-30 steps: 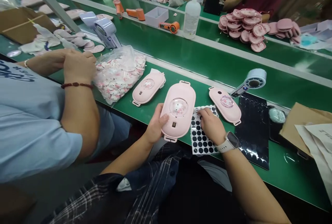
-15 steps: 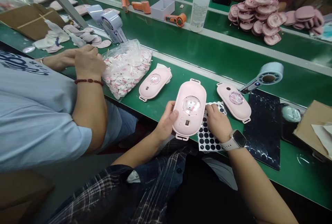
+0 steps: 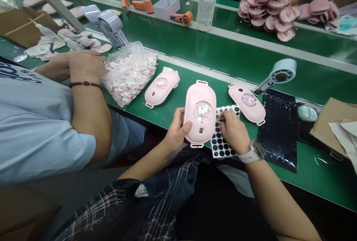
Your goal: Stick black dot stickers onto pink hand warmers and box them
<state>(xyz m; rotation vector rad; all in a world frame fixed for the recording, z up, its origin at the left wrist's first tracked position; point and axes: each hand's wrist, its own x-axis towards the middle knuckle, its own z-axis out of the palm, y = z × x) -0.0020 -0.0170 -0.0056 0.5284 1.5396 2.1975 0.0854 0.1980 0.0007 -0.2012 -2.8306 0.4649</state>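
Observation:
My left hand (image 3: 176,131) grips a pale pink oval device casing (image 3: 199,96) by its left edge, thumb on top. The casing has a clear round window with a white cat-face figure, a small dark display and a strap slot at each end. Just right of it, my right hand (image 3: 234,129) hovers over a white sheet of round black stickers (image 3: 220,148), fingertips pinched on what looks like one black sticker (image 3: 222,120). Part of the sheet is hidden under this hand. Similar pink casings lie at left (image 3: 162,88) and right (image 3: 248,103).
A co-worker's hands (image 3: 83,66) are at the left beside a bag of cat-face pieces (image 3: 128,73). A light-blue handheld fan (image 3: 279,73), a black mat (image 3: 279,133) and cardboard (image 3: 331,118) lie at right. Behind stand a white bottle (image 3: 207,6) and a pile of pink parts (image 3: 267,10).
The view has shifted slightly. My right hand's fingertips have come away from the casing's edge and now show a dark piece at them. My left hand still holds the casing.

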